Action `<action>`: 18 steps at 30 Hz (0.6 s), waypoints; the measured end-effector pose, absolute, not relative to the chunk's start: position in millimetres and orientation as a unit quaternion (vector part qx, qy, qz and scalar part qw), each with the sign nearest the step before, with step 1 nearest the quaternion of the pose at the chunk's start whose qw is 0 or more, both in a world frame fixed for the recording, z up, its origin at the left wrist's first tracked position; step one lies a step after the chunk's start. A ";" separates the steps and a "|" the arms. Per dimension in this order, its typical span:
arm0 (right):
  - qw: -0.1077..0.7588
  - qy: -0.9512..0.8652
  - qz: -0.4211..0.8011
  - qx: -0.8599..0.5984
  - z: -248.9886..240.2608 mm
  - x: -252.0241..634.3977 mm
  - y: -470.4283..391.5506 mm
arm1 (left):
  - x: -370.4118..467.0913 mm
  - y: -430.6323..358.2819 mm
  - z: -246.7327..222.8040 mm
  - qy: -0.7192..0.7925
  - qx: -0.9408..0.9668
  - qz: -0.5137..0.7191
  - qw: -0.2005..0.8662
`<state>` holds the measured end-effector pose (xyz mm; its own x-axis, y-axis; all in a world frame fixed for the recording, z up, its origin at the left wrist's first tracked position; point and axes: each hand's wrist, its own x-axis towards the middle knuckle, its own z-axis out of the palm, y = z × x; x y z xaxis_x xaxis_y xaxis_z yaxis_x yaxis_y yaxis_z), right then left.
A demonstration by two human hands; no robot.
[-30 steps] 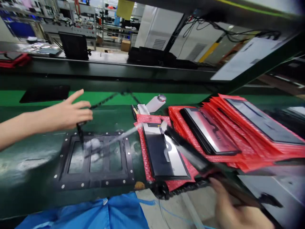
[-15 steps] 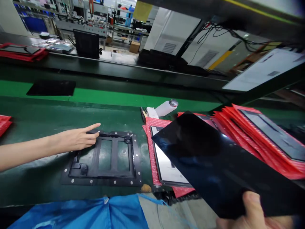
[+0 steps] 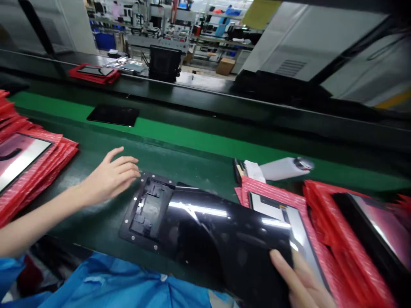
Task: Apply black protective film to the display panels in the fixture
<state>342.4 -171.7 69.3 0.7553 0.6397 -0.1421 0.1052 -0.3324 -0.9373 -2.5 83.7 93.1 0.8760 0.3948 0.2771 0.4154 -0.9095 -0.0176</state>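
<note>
My right hand [image 3: 303,278] grips the right end of a glossy black screen panel [image 3: 231,231], thumb on top. The panel hangs tilted over the right part of a black frame-shaped fixture [image 3: 128,222] with silver dots along its border. I cannot tell whether its left end touches the fixture, whose left part stays uncovered. My left hand [image 3: 114,175] is open and empty beside the fixture's upper left corner, fingers apart. Partly behind the panel, a silver-backed screen [image 3: 269,203] lies on red bubble wrap [image 3: 250,184].
Red bubble-wrap sleeves with screens are stacked at the left [image 3: 64,149] and right [image 3: 349,239]. A white bottle [image 3: 279,169] with a metal cap lies behind the wrap. Another black panel [image 3: 114,114] rests on the green strip [image 3: 180,132].
My right hand has brought the black panel left, over the fixture. My left hand has lifted off the fixture's edge, and its fingers have spread. The view has turned left.
</note>
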 end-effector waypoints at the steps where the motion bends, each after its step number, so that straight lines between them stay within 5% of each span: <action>1: 0.521 -0.225 0.299 -0.767 66.8 335.1 -161.3 | -6.9 75.8 85.3 -0.228 -0.961 -0.157 0.007; 7: 0.498 -0.250 0.325 -0.764 50.9 309.7 -117.5 | -4.3 35.0 34.5 -0.237 -0.954 -0.148 -0.107; 18: 0.479 -0.259 0.300 -0.783 38.2 308.0 -104.8 | -3.7 39.8 15.9 -0.230 -0.951 -0.149 -0.144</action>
